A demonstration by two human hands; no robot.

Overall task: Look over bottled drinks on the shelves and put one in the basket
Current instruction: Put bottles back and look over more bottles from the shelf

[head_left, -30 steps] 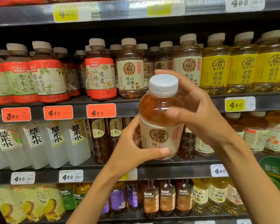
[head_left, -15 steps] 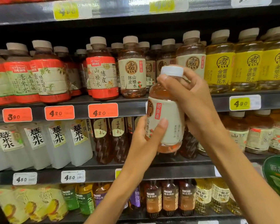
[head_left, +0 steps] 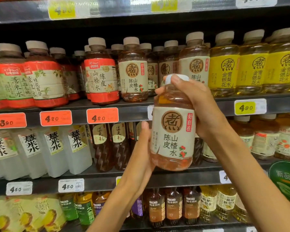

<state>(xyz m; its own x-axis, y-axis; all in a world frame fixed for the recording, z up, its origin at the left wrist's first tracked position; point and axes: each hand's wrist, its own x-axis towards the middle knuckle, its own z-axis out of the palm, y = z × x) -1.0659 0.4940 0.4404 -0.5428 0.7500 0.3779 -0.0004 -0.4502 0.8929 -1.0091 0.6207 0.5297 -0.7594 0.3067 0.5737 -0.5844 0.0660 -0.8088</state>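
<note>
Bottle (head_left: 172,131) upright, clear of shelf edge (head_left: 124,114); right hand (head_left: 199,104) grips shoulder, left hand (head_left: 141,151) cups base.

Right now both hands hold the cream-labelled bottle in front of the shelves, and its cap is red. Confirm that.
One detail is off: the cap is white, not red. The head view shows the right hand curled over the top of the cream-labelled bottle, with the white cap showing between its fingers. The left hand does hold its lower side, in front of the shelves.

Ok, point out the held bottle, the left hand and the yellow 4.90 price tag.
held bottle (head_left: 172,131), head view, on its beige label.
left hand (head_left: 143,156), head view, on the palm.
yellow 4.90 price tag (head_left: 245,107), head view, on the printed number.
</note>
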